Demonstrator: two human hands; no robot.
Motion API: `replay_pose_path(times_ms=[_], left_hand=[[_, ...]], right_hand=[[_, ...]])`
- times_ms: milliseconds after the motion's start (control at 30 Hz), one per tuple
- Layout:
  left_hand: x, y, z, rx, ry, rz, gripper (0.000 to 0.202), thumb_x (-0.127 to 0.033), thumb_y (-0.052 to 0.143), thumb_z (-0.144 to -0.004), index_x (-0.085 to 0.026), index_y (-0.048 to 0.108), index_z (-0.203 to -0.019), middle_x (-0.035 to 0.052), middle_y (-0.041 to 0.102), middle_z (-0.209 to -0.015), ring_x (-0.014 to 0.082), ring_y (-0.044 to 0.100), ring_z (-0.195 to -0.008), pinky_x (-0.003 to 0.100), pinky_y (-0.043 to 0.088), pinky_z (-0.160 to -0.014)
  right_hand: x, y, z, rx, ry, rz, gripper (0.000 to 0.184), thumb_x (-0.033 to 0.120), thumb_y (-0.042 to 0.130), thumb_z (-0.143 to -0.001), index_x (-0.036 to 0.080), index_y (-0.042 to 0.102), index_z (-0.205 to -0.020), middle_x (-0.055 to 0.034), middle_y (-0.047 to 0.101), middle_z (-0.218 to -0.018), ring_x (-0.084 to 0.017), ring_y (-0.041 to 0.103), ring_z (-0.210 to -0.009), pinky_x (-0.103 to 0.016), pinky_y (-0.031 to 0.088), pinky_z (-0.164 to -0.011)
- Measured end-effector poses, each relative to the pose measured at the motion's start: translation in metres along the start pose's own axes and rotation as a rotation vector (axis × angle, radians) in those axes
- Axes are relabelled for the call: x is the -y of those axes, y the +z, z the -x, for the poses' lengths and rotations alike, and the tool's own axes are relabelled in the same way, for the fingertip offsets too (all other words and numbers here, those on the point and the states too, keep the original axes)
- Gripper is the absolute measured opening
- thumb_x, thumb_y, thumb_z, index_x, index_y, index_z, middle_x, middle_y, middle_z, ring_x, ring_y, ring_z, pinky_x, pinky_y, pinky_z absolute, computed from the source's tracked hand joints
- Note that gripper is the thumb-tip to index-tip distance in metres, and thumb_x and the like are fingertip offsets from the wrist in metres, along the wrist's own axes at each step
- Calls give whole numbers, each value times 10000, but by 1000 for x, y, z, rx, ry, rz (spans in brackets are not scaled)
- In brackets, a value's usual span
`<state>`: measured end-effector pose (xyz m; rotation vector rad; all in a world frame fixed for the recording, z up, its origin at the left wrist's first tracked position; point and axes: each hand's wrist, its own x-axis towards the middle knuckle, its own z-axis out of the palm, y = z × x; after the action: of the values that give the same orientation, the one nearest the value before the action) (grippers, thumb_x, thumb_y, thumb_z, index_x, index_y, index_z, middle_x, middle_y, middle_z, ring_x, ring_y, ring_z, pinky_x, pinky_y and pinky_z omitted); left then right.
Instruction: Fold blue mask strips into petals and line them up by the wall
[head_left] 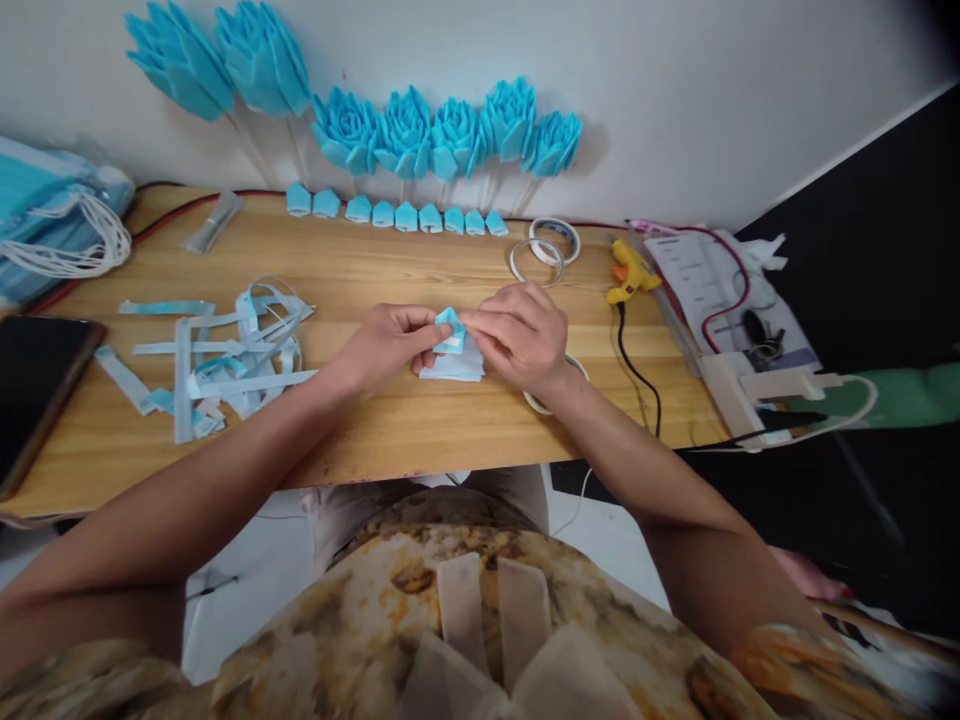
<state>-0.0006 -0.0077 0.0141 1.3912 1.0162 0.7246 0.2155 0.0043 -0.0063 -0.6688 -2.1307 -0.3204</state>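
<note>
Between thumb and fingers, my left hand (386,340) grips a small folded blue petal (449,326) of mask-like fabric, pointed at the top, with a white strip low on its face. The fingers of my right hand (523,332) are pinched together at the petal's right edge. Directly beneath lies a stack of pale fabric pieces (456,368) on the table. A row of similar folded blue petals (406,217) stands along the back. Behind them, several blue fabric roses (405,132) on thin stems lean at the wall.
Cut fabric strips (240,350) lie tangled at left, near a phone (41,385) and a bag of blue masks (56,220). At right are tape rolls (555,241), a yellow glue gun (634,272) with its black cord, and a white power strip (739,400).
</note>
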Motion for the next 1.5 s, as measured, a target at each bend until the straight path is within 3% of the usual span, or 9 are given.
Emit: replay_pose_path(times_ms=[367,633,867,933,1033,1167,1300,1500], left_hand=[[-6,1,2,5,-36,56,298,-359,729,-834,-165,620,-636,-21,584,-540,62,485,-485,177,408,-503],[-2,3,0,-29,-75,213,267,-357,737,-846,-165,646,-685,5,594,-567,95,532,-503,211,434,-502],[-1,0,-2,-39,-88,313,276,-320,745,-846,-163,630,-650,7,581,-525,94,514,-467,214,425,-477],[-2,-2,-2,-41,-87,296,274,-335,741,-851,-163,637,-665,8,587,-528,97,522,-470,217,430,-483],[-2,-2,-2,-63,-73,205,270,-337,714,-869,-161,645,-677,8,602,-550,92,529,-473,215,437,-496],[-4,-1,-1,-101,-22,35,276,-327,688,-885,-167,637,-666,-2,614,-581,87,536,-485,205,441,-500],[-5,2,0,-121,4,-37,269,-313,668,-900,-180,620,-671,-11,600,-574,88,525,-482,208,447,-509],[-5,4,0,-92,22,-76,274,-382,683,-879,-180,627,-702,-6,606,-597,92,525,-510,205,454,-521]], right_hand=[[0,2,0,-78,-75,-97,268,149,587,-976,269,710,-1182,-12,693,-904,-165,608,-835,-331,497,-728],[-3,4,8,122,88,-99,226,246,541,-1006,304,748,-1071,-26,699,-918,-192,620,-862,-379,509,-765],[-2,1,1,139,20,-215,296,240,530,-984,284,720,-1207,-44,692,-1026,-200,611,-931,-383,499,-800],[0,-2,-1,144,95,-268,292,266,524,-993,289,724,-1205,-43,682,-1033,-194,611,-943,-389,502,-826],[3,-4,-2,157,364,-406,310,329,492,-1023,279,687,-1259,-49,678,-1095,-187,627,-994,-375,526,-849],[4,0,0,212,667,-651,414,468,489,-1033,256,565,-1381,-36,681,-1018,-165,644,-916,-303,548,-754],[5,7,4,248,722,-827,491,480,623,-965,232,551,-1382,8,649,-895,-123,608,-774,-254,513,-679],[7,12,6,218,752,-834,494,394,674,-905,221,577,-1357,25,629,-868,-107,580,-758,-233,477,-654]])
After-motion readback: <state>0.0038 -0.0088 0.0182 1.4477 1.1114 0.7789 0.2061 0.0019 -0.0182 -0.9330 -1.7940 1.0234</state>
